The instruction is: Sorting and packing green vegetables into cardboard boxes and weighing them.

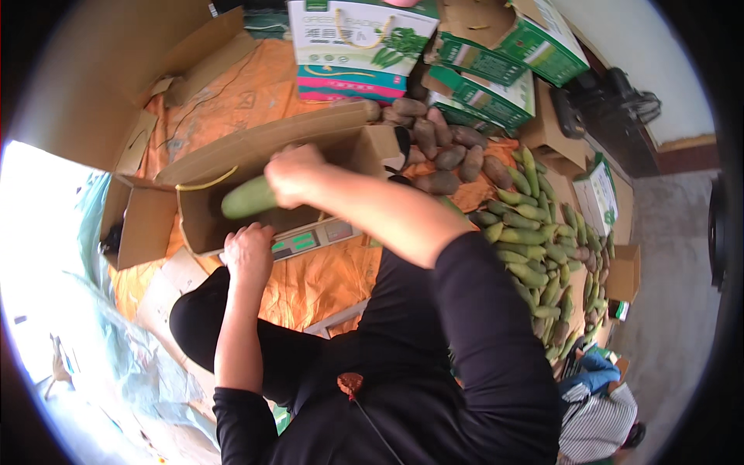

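Note:
My right hand [295, 173] is closed around one end of a thick green radish [249, 198]. The radish lies slantwise over the inside of an open cardboard box [273, 133], its free end pointing left. My left hand [249, 249] rests at the box's near edge, with its fingers curled onto the rim. Beside it, in front of the box, shows a scale's display [295, 243] with green lit digits. A yellow cord handle [206, 182] hangs at the box's left end. Shadow and my right arm hide part of the box's inside.
Reddish-brown tubers [449, 159] lie beyond my right arm. A large heap of green radishes [535, 232] spreads to the right. Printed cartons [360, 39] stand at the back. An orange sheet [310, 291] covers the floor. Another person [601, 418] is at lower right.

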The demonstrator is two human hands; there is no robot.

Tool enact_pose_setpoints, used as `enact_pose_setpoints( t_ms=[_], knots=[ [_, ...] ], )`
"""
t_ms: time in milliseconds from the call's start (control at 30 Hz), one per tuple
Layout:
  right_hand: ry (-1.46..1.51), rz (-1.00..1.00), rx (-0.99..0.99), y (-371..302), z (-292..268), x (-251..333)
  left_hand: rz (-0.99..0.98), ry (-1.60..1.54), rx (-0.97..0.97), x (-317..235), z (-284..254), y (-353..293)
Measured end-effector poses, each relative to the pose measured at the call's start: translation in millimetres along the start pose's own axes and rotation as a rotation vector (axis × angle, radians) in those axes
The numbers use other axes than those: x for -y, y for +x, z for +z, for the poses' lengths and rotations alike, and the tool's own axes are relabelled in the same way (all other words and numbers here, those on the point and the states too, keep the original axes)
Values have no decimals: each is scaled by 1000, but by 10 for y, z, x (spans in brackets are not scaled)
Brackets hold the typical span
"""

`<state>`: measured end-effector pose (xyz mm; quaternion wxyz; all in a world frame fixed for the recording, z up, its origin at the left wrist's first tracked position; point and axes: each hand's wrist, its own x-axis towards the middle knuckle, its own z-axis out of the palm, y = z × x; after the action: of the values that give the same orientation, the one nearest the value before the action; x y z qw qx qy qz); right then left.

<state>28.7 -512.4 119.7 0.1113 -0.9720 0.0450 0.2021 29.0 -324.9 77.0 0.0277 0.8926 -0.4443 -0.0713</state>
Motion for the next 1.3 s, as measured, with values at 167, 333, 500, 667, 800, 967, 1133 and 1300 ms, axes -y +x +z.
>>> enact_pose_setpoints(
  t_ms=[167,333,500,667,800,967,1133,1300],
  knots=[
    [29,61,119,662,798,440,-22,-21,1,-8,-26,-28],
    [325,12,91,637,865,464,-38,-13,24,43,5,-43],
    [531,-248,-97,153,139,273,-44,-25,50,-37,-4,39],
    [846,-362,-418,-975,-478,-504,-21,-11,46,-42,-48,5],
    [932,41,-716,-1659,-99,-1393,-46,12,69,-37,-73,13],
    [446,673,-394,-2344,1493,-2226,-42,-20,69,-56,-40,51],
    [238,917,137,-3085,2973,-2182,-33,-51,49,-58,14,63],
    [42,1036,517,-3437,3334,-1744,-21,-118,-9,11,-2,12]
  ],
)
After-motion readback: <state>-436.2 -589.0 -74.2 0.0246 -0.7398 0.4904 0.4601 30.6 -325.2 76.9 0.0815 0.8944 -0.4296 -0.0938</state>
